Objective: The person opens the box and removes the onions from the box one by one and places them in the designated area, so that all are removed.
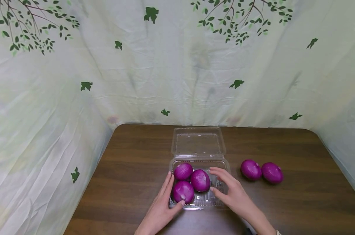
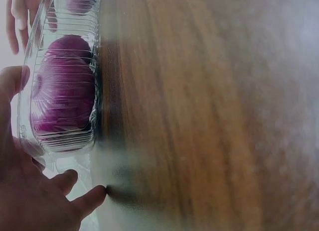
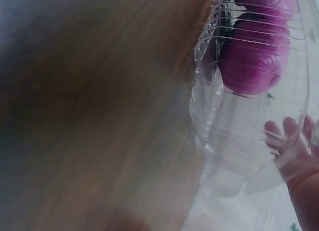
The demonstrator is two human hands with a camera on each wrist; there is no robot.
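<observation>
The left hand (image 1: 161,208), fingers straight, thumb spread, rests at nine o'clock on the clear container (image 1: 207,205); the right hand (image 1: 233,193), thumb and fingers apart, is at its three o'clock. Inside, three purple onions (image 1: 183,192) sit at centre, ten and eight; two others (image 1: 251,169) lie beyond three o'clock

Before you hangs a pale, creased cloth (image 1: 171,65) printed with leafy branches (image 1: 33,15) along its top and scattered dark green shapes (image 1: 151,14), and it runs down both sides of your brown wood-grain table (image 1: 133,156), whose far corners are rounded.
</observation>
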